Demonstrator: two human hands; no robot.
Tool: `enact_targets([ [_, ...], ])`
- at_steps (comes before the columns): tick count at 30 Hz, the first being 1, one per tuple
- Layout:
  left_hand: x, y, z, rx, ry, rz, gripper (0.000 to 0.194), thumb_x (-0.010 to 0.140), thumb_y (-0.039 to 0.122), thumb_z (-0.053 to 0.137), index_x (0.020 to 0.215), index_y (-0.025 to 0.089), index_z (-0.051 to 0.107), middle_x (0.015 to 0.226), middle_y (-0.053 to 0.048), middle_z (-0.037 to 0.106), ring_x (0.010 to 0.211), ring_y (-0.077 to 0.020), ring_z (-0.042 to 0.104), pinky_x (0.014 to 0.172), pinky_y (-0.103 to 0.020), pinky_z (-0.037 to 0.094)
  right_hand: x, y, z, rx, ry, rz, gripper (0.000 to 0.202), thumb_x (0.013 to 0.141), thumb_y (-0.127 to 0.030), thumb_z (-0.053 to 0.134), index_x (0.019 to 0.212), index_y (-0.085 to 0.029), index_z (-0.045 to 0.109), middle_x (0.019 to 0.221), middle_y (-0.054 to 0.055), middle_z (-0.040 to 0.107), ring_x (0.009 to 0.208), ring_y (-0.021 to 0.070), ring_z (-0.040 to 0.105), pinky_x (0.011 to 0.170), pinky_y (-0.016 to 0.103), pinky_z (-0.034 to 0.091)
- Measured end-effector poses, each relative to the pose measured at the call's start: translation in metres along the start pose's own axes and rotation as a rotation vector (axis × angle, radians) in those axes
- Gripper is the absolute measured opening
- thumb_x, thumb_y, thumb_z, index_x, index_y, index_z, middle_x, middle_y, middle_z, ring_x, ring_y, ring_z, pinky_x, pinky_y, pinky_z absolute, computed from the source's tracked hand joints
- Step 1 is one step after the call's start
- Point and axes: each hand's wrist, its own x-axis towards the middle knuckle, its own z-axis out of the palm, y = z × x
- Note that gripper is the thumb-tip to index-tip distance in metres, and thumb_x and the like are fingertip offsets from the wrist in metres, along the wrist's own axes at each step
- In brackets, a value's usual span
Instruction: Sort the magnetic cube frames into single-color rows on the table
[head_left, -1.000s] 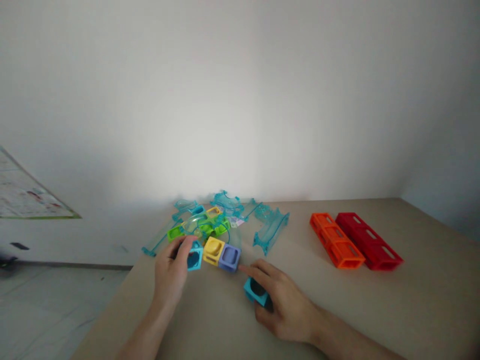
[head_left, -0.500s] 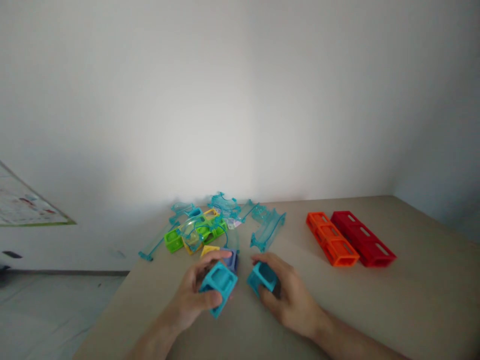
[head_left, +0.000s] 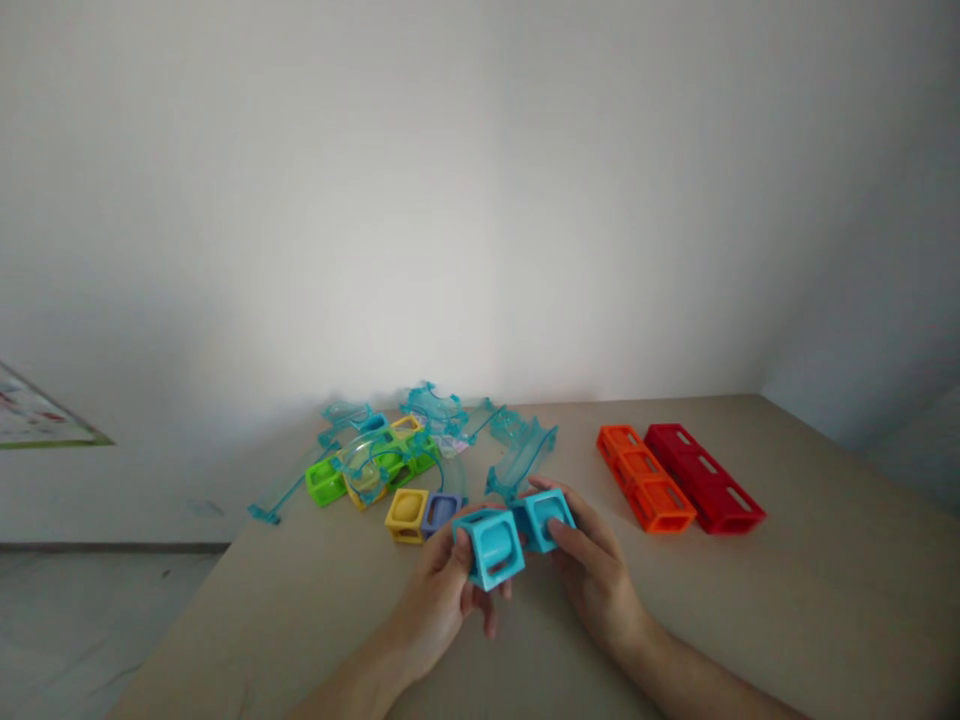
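My left hand [head_left: 442, 590] is closed on a blue cube block [head_left: 495, 548] with a rounded hollow in one face, its thumb on the block's left side. Fingers of my right hand [head_left: 596, 565] grip a second blue cube block [head_left: 549, 518], thumb on its near face. Both blocks are held above the table, side by side, slightly tilted; whether they touch cannot be made out. Just behind my left hand, a yellow cube [head_left: 407, 514] and a purple cube [head_left: 441, 512] sit next to each other on the table.
An orange row of blocks [head_left: 645, 478] and a red row [head_left: 703, 478] lie on the table [head_left: 810, 600] at the right. Clear teal track pieces [head_left: 525, 458] and green blocks [head_left: 327, 481] are heaped at the back left, near the wall [head_left: 495, 200].
The two blue blocks have come close together and turned. My left hand has moved right, uncovering the yellow and purple cubes. The view has shifted slightly.
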Motion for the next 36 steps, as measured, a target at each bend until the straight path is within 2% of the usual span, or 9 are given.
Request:
enact_targets([
  [7, -0.009, 0.016, 0.002, -0.052, 0.043, -0.046, 0.034, 0.08, 0.048, 0.071, 0.085, 0.014, 0.071, 0.06, -0.002, 0.065, 0.049, -0.0133, 0.062, 0.042, -0.023, 0.054, -0.006, -0.005, 0.008, -0.12, -0.122, -0.088, 0.041, 0.084, -0.044, 0.066, 0.116, -0.021, 0.055, 0.092, 0.004, 0.063, 0.082, 0.0199, 0.056, 0.071, 0.031, 0.046],
  [10, -0.01, 0.018, 0.006, -0.066, 0.07, -0.042, 0.032, 0.081, 0.046, 0.071, 0.092, 0.016, 0.071, 0.063, -0.002, 0.067, 0.051, -0.0141, 0.064, 0.045, -0.024, 0.056, -0.009, -0.012, 0.011, -0.161, -0.138, -0.117, 0.038, 0.084, -0.045, 0.066, 0.112, -0.022, 0.054, 0.089, 0.003, 0.061, 0.077, 0.0181, 0.055, 0.067, 0.028, 0.046],
  [16, -0.009, 0.017, 0.006, -0.079, 0.073, -0.057, 0.03, 0.082, 0.044, 0.071, 0.096, 0.018, 0.069, 0.068, -0.003, 0.071, 0.054, -0.0168, 0.067, 0.05, -0.027, 0.056, -0.011, -0.012, 0.012, -0.168, -0.211, -0.157, 0.032, 0.086, -0.037, 0.068, 0.11, -0.025, 0.052, 0.099, 0.004, 0.059, 0.086, 0.018, 0.058, 0.074, 0.029, 0.049],
  [19, -0.013, 0.019, 0.006, -0.068, 0.078, -0.072, 0.043, 0.085, 0.052, 0.064, 0.115, 0.021, 0.064, 0.085, -0.007, 0.073, 0.06, -0.0188, 0.069, 0.056, -0.032, 0.057, -0.012, -0.009, 0.011, -0.198, -0.207, -0.204, 0.028, 0.086, -0.033, 0.068, 0.108, -0.026, 0.052, 0.102, 0.003, 0.056, 0.091, 0.0175, 0.057, 0.078, 0.028, 0.049],
  [22, -0.017, 0.02, 0.007, 0.051, 0.044, -0.004, 0.061, 0.074, 0.051, 0.076, 0.126, 0.025, 0.056, 0.107, -0.009, 0.069, 0.067, -0.0195, 0.069, 0.061, -0.035, 0.058, -0.013, -0.008, 0.009, -0.263, -0.229, -0.255, 0.027, 0.088, -0.029, 0.065, 0.111, -0.026, 0.051, 0.108, 0.005, 0.053, 0.096, 0.0186, 0.056, 0.082, 0.03, 0.049],
  [24, -0.018, 0.02, 0.007, 0.173, 0.054, 0.032, 0.064, 0.067, 0.036, 0.085, 0.122, 0.024, 0.057, 0.107, -0.008, 0.068, 0.066, -0.0173, 0.068, 0.061, -0.032, 0.058, -0.014, -0.008, 0.008, -0.329, -0.266, -0.299, 0.027, 0.089, -0.025, 0.062, 0.113, -0.026, 0.051, 0.113, 0.007, 0.051, 0.104, 0.0211, 0.055, 0.087, 0.034, 0.049],
  [26, -0.019, 0.019, 0.007, 0.259, 0.093, 0.027, 0.053, 0.067, 0.027, 0.085, 0.113, 0.02, 0.06, 0.097, -0.006, 0.07, 0.061, -0.0151, 0.067, 0.058, -0.028, 0.057, -0.015, -0.011, 0.007, -0.404, -0.305, -0.348, 0.027, 0.09, -0.022, 0.06, 0.114, -0.026, 0.051, 0.115, 0.009, 0.05, 0.108, 0.0229, 0.054, 0.089, 0.036, 0.049],
  [30, -0.018, 0.021, 0.006, 0.319, 0.095, 0.025, 0.037, 0.071, 0.027, 0.081, 0.102, 0.017, 0.063, 0.082, -0.004, 0.071, 0.058, -0.015, 0.067, 0.056, -0.026, 0.056, -0.016, -0.02, 0.007, -0.544, -0.357, -0.446, 0.03, 0.088, -0.017, 0.058, 0.115, -0.026, 0.049, 0.116, 0.01, 0.052, 0.107, 0.0237, 0.056, 0.089, 0.038, 0.05],
  [36, -0.019, 0.023, 0.007, 0.314, 0.069, 0.033, 0.037, 0.07, 0.027, 0.081, 0.101, 0.018, 0.063, 0.086, -0.006, 0.073, 0.059, -0.016, 0.068, 0.057, -0.028, 0.057, -0.015, -0.033, 0.007, -0.711, -0.393, -0.549, 0.035, 0.083, -0.013, 0.06, 0.114, -0.026, 0.049, 0.115, 0.011, 0.055, 0.105, 0.0255, 0.057, 0.087, 0.039, 0.05],
])
